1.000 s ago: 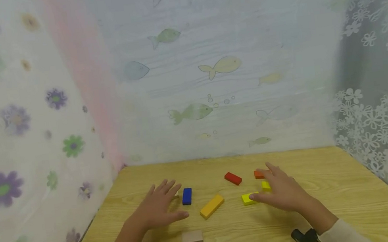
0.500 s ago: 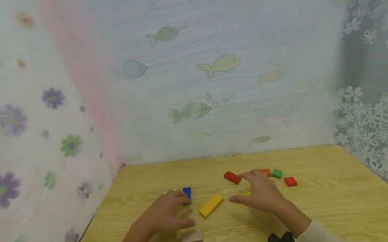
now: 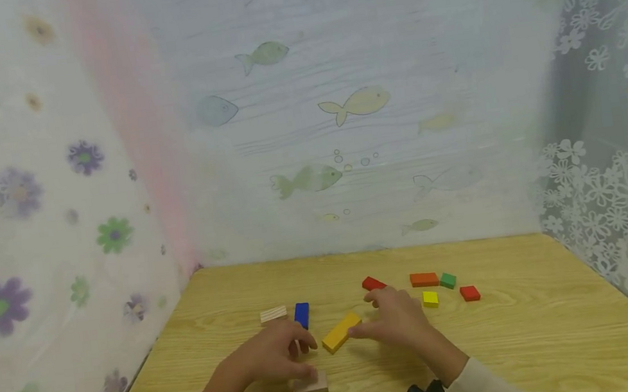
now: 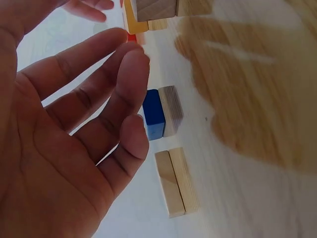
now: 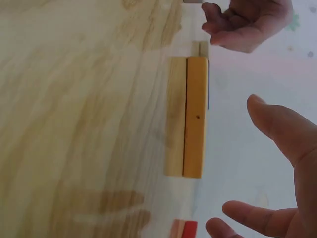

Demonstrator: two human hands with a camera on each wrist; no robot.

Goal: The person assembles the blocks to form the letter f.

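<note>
My left hand [image 3: 274,356], fingers loosely bent, is over the table beside a beige block [image 3: 310,388]; its thumb tip overlaps that block in the head view. Just past its fingers lie a blue block [image 3: 302,314] and a pale striped wooden block [image 3: 273,316]. Nothing shows between the fingers in the left wrist view. Thumb and fingers spread apart, my right hand [image 3: 401,323] hovers by the long orange-yellow block [image 3: 337,338]. The right wrist view shows a gap between the thumb [image 5: 277,121] and this block. A red block [image 3: 372,283] lies partly hidden beyond the right fingers.
Farther right on the wooden table [image 3: 539,338] lie an orange block [image 3: 424,280], a green block [image 3: 448,281], a small yellow block [image 3: 430,300] and a small red block [image 3: 470,294]. A fish-patterned curtain [image 3: 425,47] stands behind the table, with floral curtains at both sides.
My right hand has moved left from the yellow blocks to the orange-yellow block. One yellow block is now hidden from view. My left hand has shifted slightly right and its fingers bend more.
</note>
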